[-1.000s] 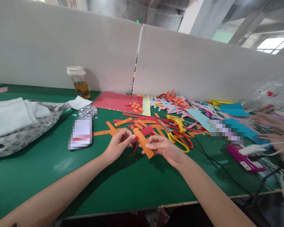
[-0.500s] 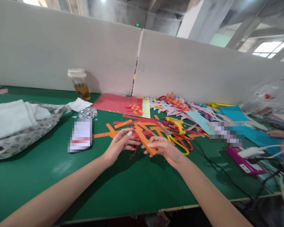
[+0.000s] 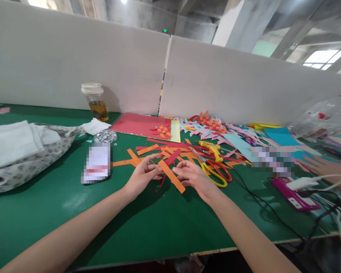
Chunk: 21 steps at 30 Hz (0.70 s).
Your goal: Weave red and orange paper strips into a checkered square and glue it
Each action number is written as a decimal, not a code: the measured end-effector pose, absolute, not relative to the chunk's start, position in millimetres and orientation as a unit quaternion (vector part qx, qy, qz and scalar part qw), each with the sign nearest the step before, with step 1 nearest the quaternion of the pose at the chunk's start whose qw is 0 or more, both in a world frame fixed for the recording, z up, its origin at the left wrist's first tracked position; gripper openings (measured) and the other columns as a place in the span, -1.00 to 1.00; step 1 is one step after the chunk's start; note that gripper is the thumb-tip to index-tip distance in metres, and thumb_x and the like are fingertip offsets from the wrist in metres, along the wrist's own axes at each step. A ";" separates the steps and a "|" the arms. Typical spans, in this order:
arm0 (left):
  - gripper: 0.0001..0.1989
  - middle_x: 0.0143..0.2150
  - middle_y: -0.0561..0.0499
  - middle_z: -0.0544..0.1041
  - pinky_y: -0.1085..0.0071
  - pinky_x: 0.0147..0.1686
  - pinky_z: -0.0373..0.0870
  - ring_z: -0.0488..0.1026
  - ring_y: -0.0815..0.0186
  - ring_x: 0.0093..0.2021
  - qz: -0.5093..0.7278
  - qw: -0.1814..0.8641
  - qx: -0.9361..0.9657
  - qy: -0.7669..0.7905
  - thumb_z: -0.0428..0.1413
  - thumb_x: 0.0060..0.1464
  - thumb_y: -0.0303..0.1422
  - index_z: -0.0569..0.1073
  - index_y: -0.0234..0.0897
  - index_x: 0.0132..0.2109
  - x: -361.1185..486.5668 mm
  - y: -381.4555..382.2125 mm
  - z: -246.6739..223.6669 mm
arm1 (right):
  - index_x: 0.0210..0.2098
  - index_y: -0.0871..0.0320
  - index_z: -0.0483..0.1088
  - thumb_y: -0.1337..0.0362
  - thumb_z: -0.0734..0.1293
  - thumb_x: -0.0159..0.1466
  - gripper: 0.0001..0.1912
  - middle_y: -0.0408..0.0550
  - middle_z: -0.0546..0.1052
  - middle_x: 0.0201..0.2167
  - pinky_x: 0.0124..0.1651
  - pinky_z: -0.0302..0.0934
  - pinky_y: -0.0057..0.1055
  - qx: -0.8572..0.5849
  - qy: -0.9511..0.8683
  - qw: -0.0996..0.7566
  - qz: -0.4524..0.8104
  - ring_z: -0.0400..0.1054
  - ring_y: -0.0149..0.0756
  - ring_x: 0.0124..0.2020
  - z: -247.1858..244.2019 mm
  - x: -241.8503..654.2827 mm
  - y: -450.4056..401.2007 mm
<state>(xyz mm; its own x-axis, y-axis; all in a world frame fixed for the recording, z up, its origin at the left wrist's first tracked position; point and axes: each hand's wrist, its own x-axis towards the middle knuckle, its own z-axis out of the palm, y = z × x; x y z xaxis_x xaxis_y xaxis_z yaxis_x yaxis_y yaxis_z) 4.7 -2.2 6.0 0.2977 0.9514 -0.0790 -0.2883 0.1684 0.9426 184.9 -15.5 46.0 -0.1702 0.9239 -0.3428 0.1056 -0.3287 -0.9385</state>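
A light, flat pinch serves best here, I judge from my remote seat, so that the orange strip (image 3: 172, 177), slanting between the two hands, does not crease over the red strip (image 3: 174, 155). The left hand (image 3: 142, 176), its fingers nearly together, seems to pinch the upper end; the right hand (image 3: 195, 179) curves loosely at the right edge, its grip impossible to tell. Beyond lie loose strips (image 3: 121, 162), yellow-handled scissors (image 3: 221, 185), a glue gun (image 3: 216, 152) and a woven paper fish (image 3: 163, 131).
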 end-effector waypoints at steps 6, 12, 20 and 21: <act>-0.43 -0.40 0.08 0.49 0.52 -0.34 0.39 0.45 0.43 -0.39 0.449 0.669 0.466 0.366 0.19 -0.08 -0.35 0.26 -0.24 0.12 7.8 -4.5 4.9 | -0.27 0.12 0.24 0.08 0.43 -0.04 -0.57 -0.10 0.50 -0.39 -0.32 0.25 -0.40 -0.568 -0.479 0.373 0.557 0.42 -0.29 -0.33 25.9 172.3 -18.9; -0.44 -0.41 0.08 0.47 0.53 -0.39 0.39 0.44 0.43 -0.40 0.444 0.681 0.452 0.365 0.19 -0.08 -0.38 0.27 -0.24 0.11 8.9 -3.9 4.8 | -0.35 0.16 0.32 0.13 0.40 -0.01 -0.69 -0.09 0.50 -0.43 -0.20 0.25 -0.33 -0.550 -0.530 0.380 0.521 0.41 -0.30 -0.34 18.3 173.5 -16.0; -0.43 -0.32 0.01 0.51 0.48 -0.33 0.42 0.48 0.32 -0.25 0.446 0.685 0.447 0.363 0.20 -0.08 -0.36 0.26 -0.22 0.11 6.0 -3.4 4.3 | -0.38 0.18 0.40 0.15 0.42 -0.04 -0.71 -0.06 0.48 -0.39 -0.20 0.26 -0.35 -0.573 -0.546 0.377 0.480 0.38 -0.32 -0.33 24.2 180.5 -12.8; -0.42 -0.30 0.00 0.52 0.48 -0.32 0.42 0.48 0.33 -0.26 0.446 0.685 0.447 0.364 0.21 -0.09 -0.38 0.25 -0.23 0.11 6.2 -3.2 4.2 | -0.39 0.17 0.40 0.14 0.42 -0.04 -0.72 -0.07 0.48 -0.41 -0.21 0.26 -0.36 -0.575 -0.549 0.374 0.478 0.38 -0.33 -0.34 24.3 181.3 -12.1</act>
<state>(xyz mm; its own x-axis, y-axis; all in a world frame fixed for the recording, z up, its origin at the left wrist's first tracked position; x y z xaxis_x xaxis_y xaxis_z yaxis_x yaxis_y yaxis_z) 6.2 -3.2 4.2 0.3376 0.9359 -0.1006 -0.2855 0.2036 0.9365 181.3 -12.1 24.3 -0.0595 0.9885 -0.1390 0.2748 -0.1176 -0.9543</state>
